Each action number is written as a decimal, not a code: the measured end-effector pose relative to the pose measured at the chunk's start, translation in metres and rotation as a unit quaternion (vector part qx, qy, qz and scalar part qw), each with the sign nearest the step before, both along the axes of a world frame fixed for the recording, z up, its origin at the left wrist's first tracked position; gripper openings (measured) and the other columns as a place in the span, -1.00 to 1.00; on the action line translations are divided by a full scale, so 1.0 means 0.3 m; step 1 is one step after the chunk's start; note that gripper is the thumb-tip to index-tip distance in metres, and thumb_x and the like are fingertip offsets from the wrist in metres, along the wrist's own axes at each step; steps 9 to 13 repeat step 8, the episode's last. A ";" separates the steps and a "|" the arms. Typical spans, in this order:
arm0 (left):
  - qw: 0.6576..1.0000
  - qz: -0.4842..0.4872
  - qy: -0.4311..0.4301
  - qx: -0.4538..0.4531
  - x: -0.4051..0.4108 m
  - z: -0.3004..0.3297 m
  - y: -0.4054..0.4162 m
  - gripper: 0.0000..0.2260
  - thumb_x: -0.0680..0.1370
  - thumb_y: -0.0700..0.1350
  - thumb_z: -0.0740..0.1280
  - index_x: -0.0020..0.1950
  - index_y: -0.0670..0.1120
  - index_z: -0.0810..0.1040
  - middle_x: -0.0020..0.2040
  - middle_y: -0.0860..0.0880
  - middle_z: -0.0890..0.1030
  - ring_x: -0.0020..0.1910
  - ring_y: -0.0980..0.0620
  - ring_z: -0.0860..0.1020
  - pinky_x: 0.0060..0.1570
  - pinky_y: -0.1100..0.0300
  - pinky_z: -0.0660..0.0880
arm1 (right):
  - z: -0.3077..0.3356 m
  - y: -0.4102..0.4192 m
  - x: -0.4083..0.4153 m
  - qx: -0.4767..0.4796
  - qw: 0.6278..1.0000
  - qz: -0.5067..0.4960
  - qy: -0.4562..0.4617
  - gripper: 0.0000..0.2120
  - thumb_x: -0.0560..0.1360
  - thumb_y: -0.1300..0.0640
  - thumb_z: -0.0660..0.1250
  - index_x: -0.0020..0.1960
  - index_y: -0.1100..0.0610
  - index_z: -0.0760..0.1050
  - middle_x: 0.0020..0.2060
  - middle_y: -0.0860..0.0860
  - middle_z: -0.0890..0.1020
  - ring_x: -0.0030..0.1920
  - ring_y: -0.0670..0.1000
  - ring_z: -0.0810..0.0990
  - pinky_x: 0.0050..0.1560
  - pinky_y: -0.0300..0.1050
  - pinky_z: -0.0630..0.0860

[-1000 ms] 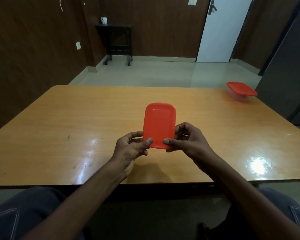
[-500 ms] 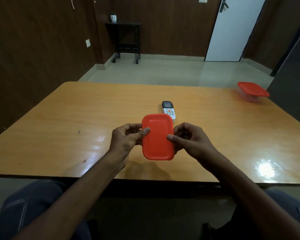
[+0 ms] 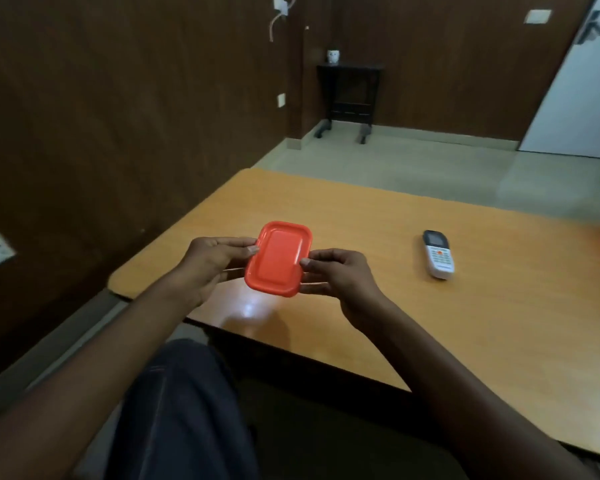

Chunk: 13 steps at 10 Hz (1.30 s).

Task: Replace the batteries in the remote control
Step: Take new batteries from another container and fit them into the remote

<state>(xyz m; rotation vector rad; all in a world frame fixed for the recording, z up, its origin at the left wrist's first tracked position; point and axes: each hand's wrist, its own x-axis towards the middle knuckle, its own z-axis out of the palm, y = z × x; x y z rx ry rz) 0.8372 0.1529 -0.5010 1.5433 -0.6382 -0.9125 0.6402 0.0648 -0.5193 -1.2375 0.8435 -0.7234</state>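
Hands, left [image 3: 211, 263] and right [image 3: 340, 275], gripping orange lid [image 3: 278, 259], remote control [image 3: 438, 253] on table [image 3: 499, 323]

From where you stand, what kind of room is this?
Probably an office or meeting room, sparsely furnished: a large wooden table, dark wood-panelled walls, a tiled floor and a white door. A small black side table stands against the far wall.

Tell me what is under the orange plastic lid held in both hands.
Under the orange plastic lid, between the left hand and right hand, only the glossy wooden table shows. Whether a box hangs beneath is hidden by the lid itself.
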 end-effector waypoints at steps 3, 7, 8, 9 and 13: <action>0.984 0.173 0.017 0.042 0.507 -0.064 0.210 -0.84 0.50 -0.35 0.42 -0.01 -0.14 0.70 -0.32 0.02 0.72 -0.27 0.09 0.67 -0.26 0.24 0.61 | -0.058 0.112 0.634 0.116 0.988 0.105 0.020 -0.90 0.50 0.37 0.42 -0.02 0.41 0.61 -0.18 0.33 0.70 -0.25 0.24 0.73 -0.21 -0.03 0.70; 0.978 0.195 -0.028 0.065 0.686 -0.163 0.223 -0.78 0.52 -0.32 0.41 0.16 -0.19 0.67 -0.02 -0.13 0.71 -0.10 0.00 0.66 -0.12 0.19 0.60 | -0.119 0.128 0.838 0.157 0.979 0.108 0.076 -0.85 0.53 0.31 0.42 0.04 0.40 0.60 -0.10 0.28 0.71 -0.10 0.22 0.76 -0.02 0.04 0.71; 0.972 0.217 -0.055 0.068 0.690 -0.180 0.219 -0.83 0.54 -0.20 0.43 0.13 -0.16 0.69 0.00 -0.12 0.72 -0.06 -0.04 0.68 -0.18 0.19 0.59 | -0.111 0.135 0.820 0.149 0.981 0.090 0.084 -0.85 0.52 0.27 0.44 0.02 0.37 0.62 -0.12 0.25 0.72 -0.13 0.21 0.76 -0.01 0.05 0.71; 0.972 0.217 -0.055 0.068 0.690 -0.180 0.219 -0.83 0.54 -0.20 0.43 0.13 -0.16 0.69 0.00 -0.12 0.72 -0.06 -0.04 0.68 -0.18 0.19 0.59 | -0.111 0.135 0.820 0.149 0.981 0.090 0.084 -0.85 0.52 0.27 0.44 0.02 0.37 0.62 -0.12 0.25 0.72 -0.13 0.21 0.76 -0.01 0.05 0.71; 0.972 0.217 -0.055 0.068 0.690 -0.180 0.219 -0.83 0.54 -0.20 0.43 0.13 -0.16 0.69 0.00 -0.12 0.72 -0.06 -0.04 0.68 -0.18 0.19 0.59 | -0.111 0.135 0.820 0.149 0.981 0.090 0.084 -0.85 0.52 0.27 0.44 0.02 0.37 0.62 -0.12 0.25 0.72 -0.13 0.21 0.76 -0.01 0.05 0.71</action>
